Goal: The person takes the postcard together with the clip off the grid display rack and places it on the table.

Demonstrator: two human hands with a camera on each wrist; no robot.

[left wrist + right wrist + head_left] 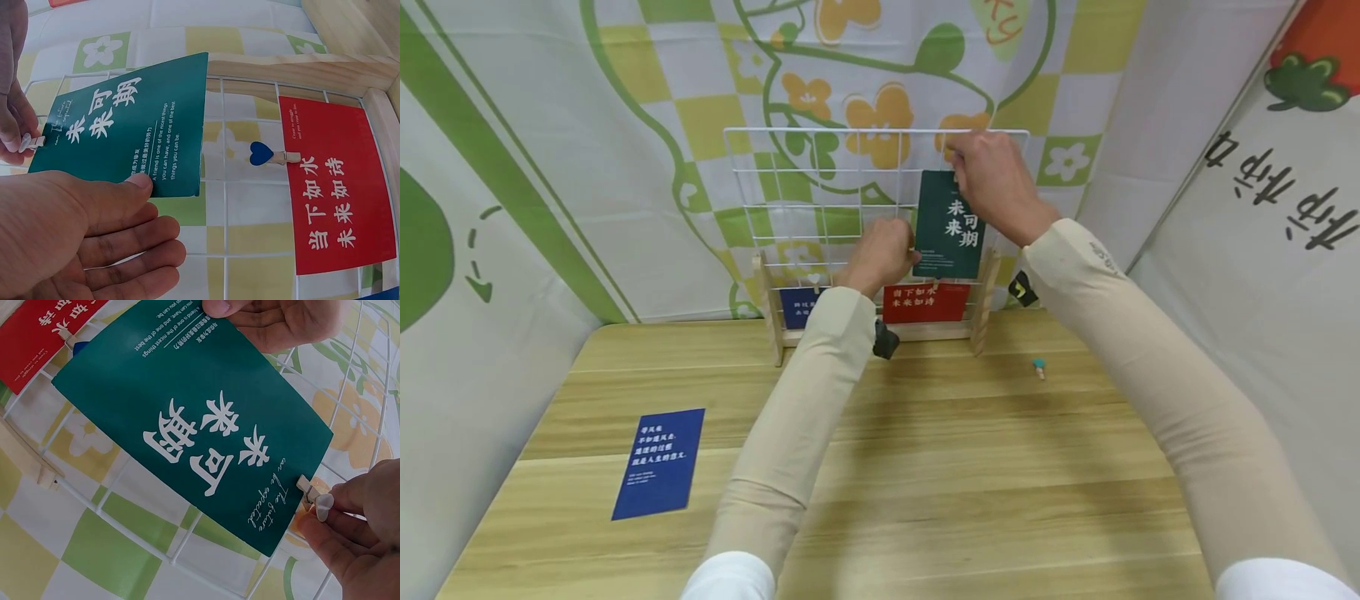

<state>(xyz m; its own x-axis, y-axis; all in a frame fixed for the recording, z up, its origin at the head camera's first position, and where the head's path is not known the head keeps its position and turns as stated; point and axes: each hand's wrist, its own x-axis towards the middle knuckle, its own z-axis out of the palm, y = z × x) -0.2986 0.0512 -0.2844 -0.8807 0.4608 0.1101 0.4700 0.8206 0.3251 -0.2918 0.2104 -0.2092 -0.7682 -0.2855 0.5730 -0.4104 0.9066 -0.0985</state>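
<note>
A green card (943,229) with white lettering stands upright against the upper right of a white wire grid rack (767,312) with wooden feet. My left hand (883,250) pinches the card near its lower left edge, thumb on the printed face and fingers behind. At the card's top edge, my right hand (996,179) pinches a small wooden clothespin (306,490) with a white heart on it. The clothespin's jaws overlap the top edge of the card. Below hangs a red card (340,194), held to the grid by a clothespin with a blue heart (261,154).
A blue card (796,308) hangs low on the rack's left side, partly behind my left arm. Another blue card (658,467) lies on the wooden table (1000,500) at left. A small clothespin with a teal top (1039,368) lies right of the rack. Printed cloth hangs behind.
</note>
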